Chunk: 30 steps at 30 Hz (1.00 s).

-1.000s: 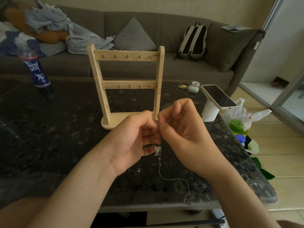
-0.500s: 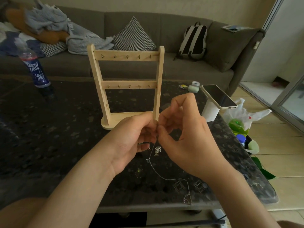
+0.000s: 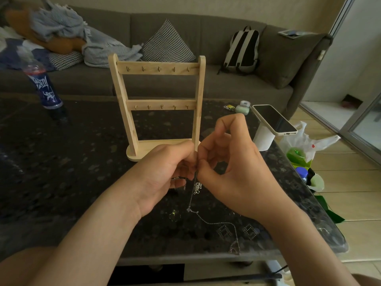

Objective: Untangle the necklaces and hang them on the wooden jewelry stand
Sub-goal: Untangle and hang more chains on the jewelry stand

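Dark speckled table [image 3: 61,162], grey sofa [image 3: 206,27] behind it; wooden jewelry stand [image 3: 158,71] upright mid-table.
Left hand [image 3: 165,172] and right hand [image 3: 233,172] meet just in front of the stand's base, fingers curled, both pinching a thin silver necklace chain [image 3: 191,200] at one spot. The chain hangs below with a small tangled clump [image 3: 197,186], then trails over the table toward the near edge.

Holds left hand [image 3: 165,174] and right hand [image 3: 233,176] close together, fingertips meeting, both pinching a thin silver necklace chain [image 3: 198,186] hanging below them. Arches right index finger high; angles bare forearms inward from below.
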Each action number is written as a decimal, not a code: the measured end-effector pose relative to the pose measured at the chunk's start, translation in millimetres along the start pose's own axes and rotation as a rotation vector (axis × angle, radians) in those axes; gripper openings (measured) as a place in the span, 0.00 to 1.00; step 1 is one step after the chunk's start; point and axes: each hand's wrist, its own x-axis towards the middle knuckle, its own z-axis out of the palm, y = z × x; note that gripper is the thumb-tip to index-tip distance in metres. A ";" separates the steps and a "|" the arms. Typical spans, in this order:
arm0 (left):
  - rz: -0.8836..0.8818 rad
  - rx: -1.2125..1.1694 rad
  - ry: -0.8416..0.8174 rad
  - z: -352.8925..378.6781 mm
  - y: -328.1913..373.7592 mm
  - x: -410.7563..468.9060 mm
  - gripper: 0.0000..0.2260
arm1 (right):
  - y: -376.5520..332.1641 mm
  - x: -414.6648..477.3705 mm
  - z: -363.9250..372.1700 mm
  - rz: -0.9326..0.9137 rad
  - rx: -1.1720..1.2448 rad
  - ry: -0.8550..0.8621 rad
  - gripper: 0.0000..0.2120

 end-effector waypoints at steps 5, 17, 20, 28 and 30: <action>0.012 0.015 0.001 0.1 1.0 -0.2 0.08 | -1.2 0.7 -0.5 0.019 -0.008 0.004 0.25; 0.032 0.051 -0.007 -1.4 -0.3 1.4 0.09 | -1.4 1.2 -1.5 0.003 -0.108 0.011 0.26; 0.023 0.053 -0.001 -0.7 -0.5 2.9 0.11 | -1.9 0.5 -1.5 -0.004 -0.104 0.037 0.27; 0.011 0.050 0.016 1.8 -2.0 3.9 0.10 | -0.1 1.6 0.2 -0.014 -0.135 0.055 0.28; 0.018 0.058 0.010 1.2 -2.1 4.5 0.10 | 0.3 1.8 -0.3 -0.002 -0.111 0.033 0.26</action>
